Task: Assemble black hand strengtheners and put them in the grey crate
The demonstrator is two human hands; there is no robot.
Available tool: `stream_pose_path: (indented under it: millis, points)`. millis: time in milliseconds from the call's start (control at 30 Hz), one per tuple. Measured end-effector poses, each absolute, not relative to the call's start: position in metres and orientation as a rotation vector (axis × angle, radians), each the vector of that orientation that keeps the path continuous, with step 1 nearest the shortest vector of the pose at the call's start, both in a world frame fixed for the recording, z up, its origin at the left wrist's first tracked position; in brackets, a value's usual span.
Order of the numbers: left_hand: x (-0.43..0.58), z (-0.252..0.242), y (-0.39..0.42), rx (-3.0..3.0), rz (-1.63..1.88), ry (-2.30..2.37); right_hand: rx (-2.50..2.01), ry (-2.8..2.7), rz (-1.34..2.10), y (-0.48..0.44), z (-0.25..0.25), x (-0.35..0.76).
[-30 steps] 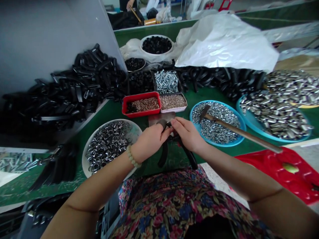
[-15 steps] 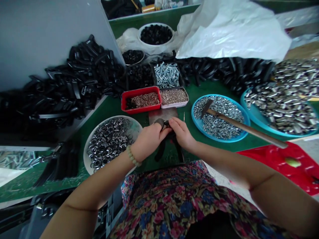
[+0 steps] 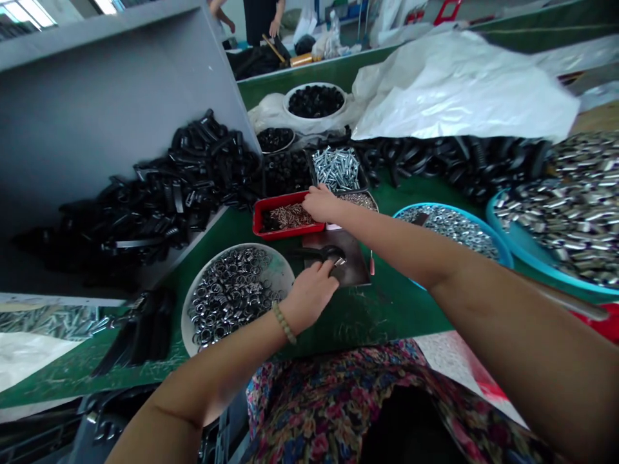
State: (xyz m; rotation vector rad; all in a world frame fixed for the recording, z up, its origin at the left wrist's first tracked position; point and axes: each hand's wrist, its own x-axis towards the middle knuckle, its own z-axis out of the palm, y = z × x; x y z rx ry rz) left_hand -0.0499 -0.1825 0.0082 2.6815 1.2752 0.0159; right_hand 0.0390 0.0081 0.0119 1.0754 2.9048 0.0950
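Observation:
My left hand [image 3: 312, 293] is closed around a black curved plastic part [image 3: 333, 252] with a shiny metal piece at its near end. It holds this part low over a flat metal plate [image 3: 355, 267] on the green table. My right hand [image 3: 322, 203] dips over the right end of a red tray [image 3: 289, 234] of small copper-coloured screws or pins [image 3: 289, 216]. Its fingers are bent down and drawn together; whatever is between them is hidden. Beside that tray, partly behind my right wrist, sits a pale tray of tiny metal parts [image 3: 360, 200].
Metal rings [image 3: 227, 303] fill a round dish at left. Bolts [image 3: 336, 169] lie in a black tray behind. On the right are a blue dish of nuts [image 3: 447, 225], a hammer [image 3: 570, 298] and metal sleeves [image 3: 565, 219]. Black handles [image 3: 178, 183] are heaped left. A person [image 3: 261, 19] stands beyond.
My right hand has left the black part and reached forward to the red tray. My left hand keeps hold of the part alone. The view has tilted up.

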Motion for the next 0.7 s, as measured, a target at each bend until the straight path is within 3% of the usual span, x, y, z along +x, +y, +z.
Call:
stream_pose_path:
  millis: [167, 300, 467, 567, 700]
  points:
    - [-0.088, 0.027, -0.089, 2.483, 0.151, 1.866, 1.131, 2.975, 0.113, 0.007, 0.009, 0.050]
    - [-0.105, 0.020, -0.025, 2.388, 0.007, 1.876, 1.200, 3.009, 0.105, 0.008, 0.007, 0.059]
    - [-0.104, 0.003, -0.021, 2.349, 0.050, 1.910, 1.264, 3.079, -0.078, 0.008, 0.006, 0.064]
    - [-0.108, -0.002, -0.025, 2.326, 0.179, 1.928, 1.309, 3.139, -0.301, 0.000, 0.010, 0.069]
    - [-0.115, -0.007, -0.021, 2.203, 0.523, 1.868, 1.336, 3.187, -0.942, -0.039, 0.011, 0.103]
